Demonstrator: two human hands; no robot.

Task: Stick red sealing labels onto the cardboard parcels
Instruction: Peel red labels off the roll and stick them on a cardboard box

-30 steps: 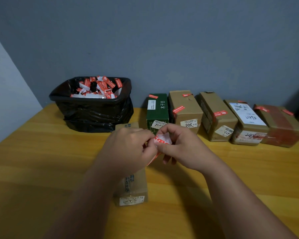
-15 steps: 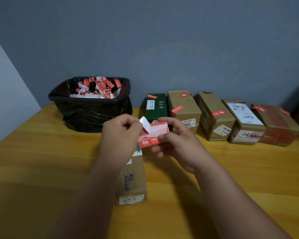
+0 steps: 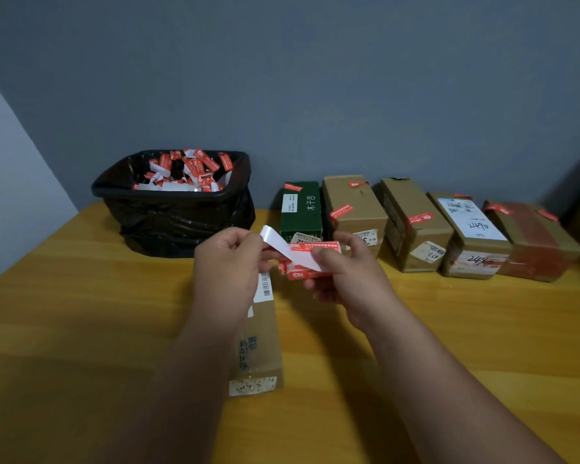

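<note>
Above the table, my right hand [image 3: 345, 272] pinches a strip of red sealing labels [image 3: 310, 259] by its right end. My left hand [image 3: 228, 259] pinches one end of a white strip [image 3: 278, 244] that curls up and away from the red labels. Under my left forearm a long brown cardboard parcel [image 3: 260, 339] lies lengthwise on the table, with a barcode label near its far end. Along the back wall stands a row of parcels: a green box [image 3: 302, 209], then brown boxes [image 3: 354, 204] [image 3: 412, 219] [image 3: 472, 232] [image 3: 533, 236], each bearing red labels.
A bin lined with a black bag [image 3: 178, 209] stands at the back left, heaped with red and white label scraps. The yellow wooden table [image 3: 81, 313] runs to a grey wall behind and a pale wall at left.
My hands went from close together over a crumpled label to apart. The white strip has peeled further off the red labels, drawn left and up by my left hand.
</note>
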